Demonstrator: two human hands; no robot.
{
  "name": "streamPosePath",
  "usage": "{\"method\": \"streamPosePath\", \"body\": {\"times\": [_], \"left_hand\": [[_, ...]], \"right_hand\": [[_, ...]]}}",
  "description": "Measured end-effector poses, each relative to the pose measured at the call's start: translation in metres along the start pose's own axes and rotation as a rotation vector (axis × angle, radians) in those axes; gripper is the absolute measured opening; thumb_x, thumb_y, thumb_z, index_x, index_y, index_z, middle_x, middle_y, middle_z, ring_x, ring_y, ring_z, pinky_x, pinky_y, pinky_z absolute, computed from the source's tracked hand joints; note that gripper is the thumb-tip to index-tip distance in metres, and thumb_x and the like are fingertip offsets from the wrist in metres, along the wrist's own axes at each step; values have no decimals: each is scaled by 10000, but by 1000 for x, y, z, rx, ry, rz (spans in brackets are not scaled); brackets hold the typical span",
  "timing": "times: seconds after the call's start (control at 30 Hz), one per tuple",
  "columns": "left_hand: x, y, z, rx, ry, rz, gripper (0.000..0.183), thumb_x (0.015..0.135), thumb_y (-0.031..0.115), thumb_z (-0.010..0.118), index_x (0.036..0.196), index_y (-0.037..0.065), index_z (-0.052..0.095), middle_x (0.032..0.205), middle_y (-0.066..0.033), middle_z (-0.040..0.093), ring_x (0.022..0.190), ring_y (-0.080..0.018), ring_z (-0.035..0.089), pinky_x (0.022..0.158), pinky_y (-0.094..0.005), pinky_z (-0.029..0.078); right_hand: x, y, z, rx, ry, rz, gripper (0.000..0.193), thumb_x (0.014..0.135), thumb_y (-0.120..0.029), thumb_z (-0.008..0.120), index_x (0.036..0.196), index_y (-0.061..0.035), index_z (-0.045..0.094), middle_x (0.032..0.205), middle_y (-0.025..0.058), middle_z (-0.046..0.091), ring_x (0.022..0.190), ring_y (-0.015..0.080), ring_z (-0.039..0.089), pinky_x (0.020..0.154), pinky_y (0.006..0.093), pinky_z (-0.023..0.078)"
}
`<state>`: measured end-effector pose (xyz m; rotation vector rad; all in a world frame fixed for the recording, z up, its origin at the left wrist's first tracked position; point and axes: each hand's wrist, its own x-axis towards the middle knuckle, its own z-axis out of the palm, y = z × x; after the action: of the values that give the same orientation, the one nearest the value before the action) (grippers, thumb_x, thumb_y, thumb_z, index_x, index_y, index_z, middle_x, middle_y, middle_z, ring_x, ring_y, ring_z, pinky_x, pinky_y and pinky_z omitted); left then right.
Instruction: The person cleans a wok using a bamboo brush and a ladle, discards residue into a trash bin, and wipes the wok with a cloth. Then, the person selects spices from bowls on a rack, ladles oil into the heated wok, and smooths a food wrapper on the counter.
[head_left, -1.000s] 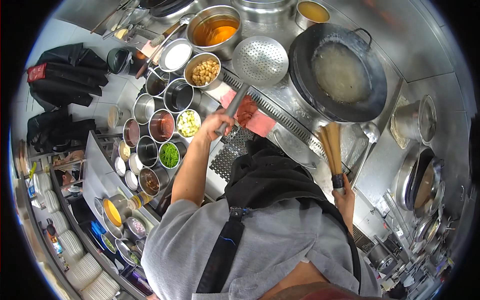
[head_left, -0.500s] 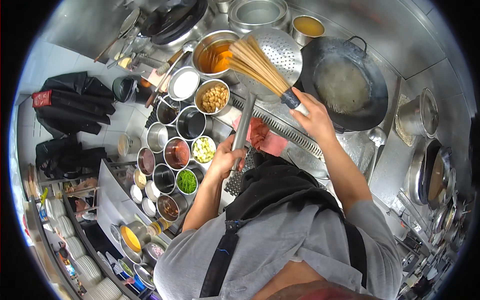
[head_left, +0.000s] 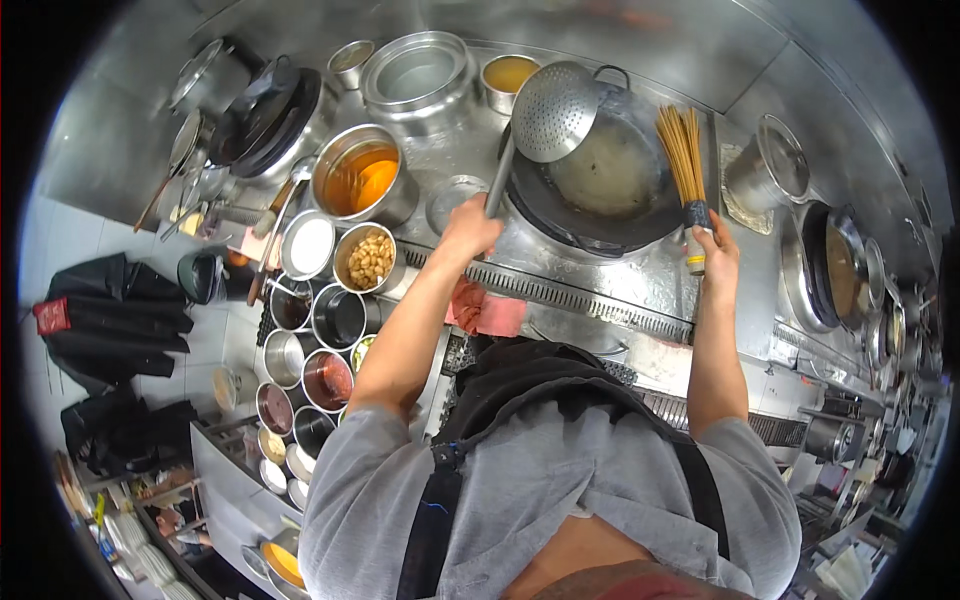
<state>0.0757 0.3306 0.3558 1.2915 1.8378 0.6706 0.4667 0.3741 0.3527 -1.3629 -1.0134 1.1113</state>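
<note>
My left hand [head_left: 472, 228] is closed round the handle of a large perforated skimmer [head_left: 556, 112], whose round head is raised over the left part of a dark wok [head_left: 535, 195]. Murky liquid [head_left: 610, 175] lies in the wok. In my right hand [head_left: 714, 247] is a bamboo wok brush [head_left: 682, 155], gripped at its black-bound handle with the bristles pointing up and away. The brush is at the wok's right side, its bristles close to the rim; whether they touch it I cannot tell.
Left of the wok stand a pot of orange oil [head_left: 335, 180], a pot of clear liquid [head_left: 415, 65] and a cup of yellow liquid [head_left: 498, 92]. Several ingredient pots, one with nuts [head_left: 370, 262], stand at my left. A lidded pot [head_left: 768, 165] stands at the right. Pink cloth [head_left: 500, 316] lies near my waist.
The skimmer has swung up and right, from beside the oil pot to over the wok. My right hand has carried the brush rightward to the wok's far right. My view has shifted right.
</note>
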Motion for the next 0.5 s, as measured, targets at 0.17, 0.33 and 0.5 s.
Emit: {"method": "streamPosePath", "body": {"times": [0.17, 0.33, 0.5], "left_hand": [[39, 14, 40, -218, -206, -209, 202, 741, -12, 560, 937, -58, 553, 713, -151, 592, 478, -225, 576, 403, -371, 447], [51, 5, 50, -623, -610, -380, 98, 757, -9, 585, 829, -47, 531, 683, -138, 580, 481, -203, 552, 377, -324, 438], [47, -1, 46, -832, -741, -512, 106, 771, 1, 589, 851, -35, 530, 686, -145, 583, 495, -173, 555, 396, -268, 456]], "right_hand": [[-13, 20, -33, -14, 68, 18, 636, 763, -22, 685, 1343, 54, 434, 928, 106, 652, 650, 157, 618, 553, 250, 486], [-3, 12, -14, -299, -34, -96, 602, 740, -68, 709, 1301, 25, 513, 1103, 150, 651, 959, 182, 622, 840, 283, 466], [32, 5, 32, -658, -339, -94, 578, 726, -208, 721, 1274, -90, 578, 1138, 168, 653, 1032, 235, 631, 911, 313, 458]]}}
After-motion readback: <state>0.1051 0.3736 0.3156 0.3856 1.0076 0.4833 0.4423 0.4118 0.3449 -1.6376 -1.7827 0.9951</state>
